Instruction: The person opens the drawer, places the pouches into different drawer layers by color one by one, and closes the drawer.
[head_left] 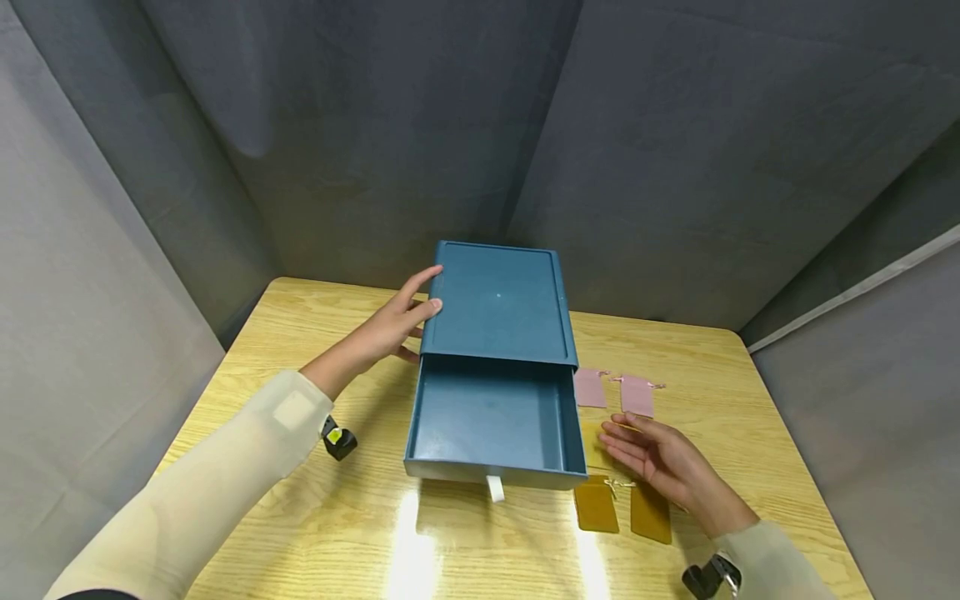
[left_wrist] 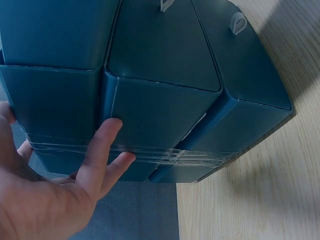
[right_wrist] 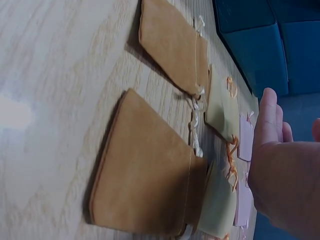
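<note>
A dark blue drawer box [head_left: 497, 302] stands mid-table with its drawer [head_left: 491, 417] pulled out toward me and nothing visible inside; a white pull tab [head_left: 495, 487] hangs from the drawer front. My left hand [head_left: 390, 329] rests with straight fingers against the box's left side [left_wrist: 150, 110]. My right hand [head_left: 663, 462] hovers open, fingers straight, over small fabric pouches to the right of the drawer. Two brown pouches [head_left: 596, 504] [right_wrist: 150, 175] lie nearest me, pale yellow ones [right_wrist: 222, 107] lie under the hand, and two pink ones [head_left: 636, 394] lie beyond.
The wooden table [head_left: 300, 533] is walled in by grey fabric panels [head_left: 675, 150] on three sides. Bare wood lies left of the box and along the near edge. Wrist-camera mounts [head_left: 339, 439] show on both sleeves.
</note>
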